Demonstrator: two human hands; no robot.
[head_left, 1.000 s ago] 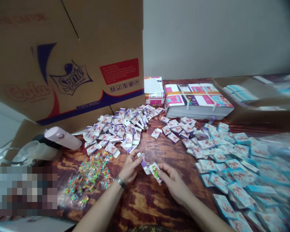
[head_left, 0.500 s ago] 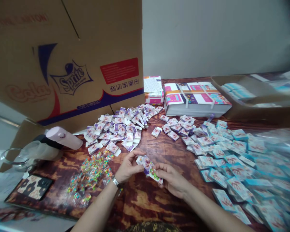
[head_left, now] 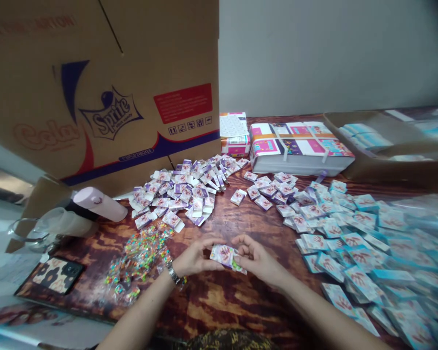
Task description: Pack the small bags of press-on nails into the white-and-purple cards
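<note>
My left hand (head_left: pixel 194 258) grips a small white and purple box (head_left: pixel 222 253) from its left side, over the middle of the wooden table. At the box's right end, my right hand (head_left: pixel 260 261) pinches a clear packet of colourful candy (head_left: pixel 237 265), which is partly inside the box or behind its flap; I cannot tell how deep. Left of my left hand lie loose candy packets (head_left: pixel 144 255). Beyond the hands is a heap of unfilled-looking purple and white boxes (head_left: pixel 184 187), several with open flaps.
Closed purple boxes (head_left: pixel 264 187) and many light-blue boxes (head_left: pixel 357 277) cover the right side. A large carton (head_left: pixel 138 87) stands at the back left. Strapped printed card stacks (head_left: pixel 299 146) and an open carton (head_left: pixel 394 170) sit behind. A pink bottle (head_left: pixel 100 204) and a phone (head_left: pixel 56 274) lie left.
The box has turned more level and moved slightly down in view. Less of the candy packet shows outside the box. My right fingers have risen over the box's end.
</note>
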